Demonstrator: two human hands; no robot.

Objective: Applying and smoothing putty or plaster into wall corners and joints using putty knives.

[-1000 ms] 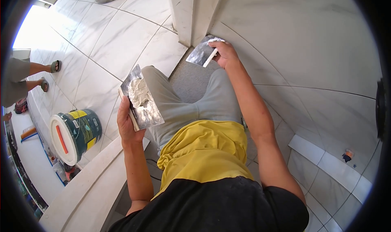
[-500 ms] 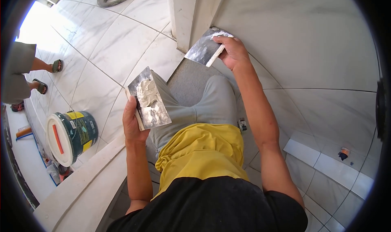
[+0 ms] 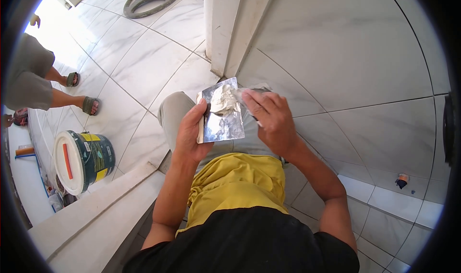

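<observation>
My left hand is closed around the edge of a flat metal putty knife, its blade face up in front of my lap. A heap of creamy white putty lies on that blade. My right hand grips a second putty knife, seen nearly edge-on and partly hidden by the fingers. Its edge meets the putty heap, or is very close to it. White smears cover the second blade.
A white door frame rises ahead beside a marbled tile wall. At left stands a lidded dark green bucket near a white sill. Another person's sandalled foot is on the tiled floor, with a grey ring-shaped base beyond.
My right hand has brought its putty knife back from the foot of the door frame to the left one. My left hand has moved right and up. The other person's foot has shifted nearer.
</observation>
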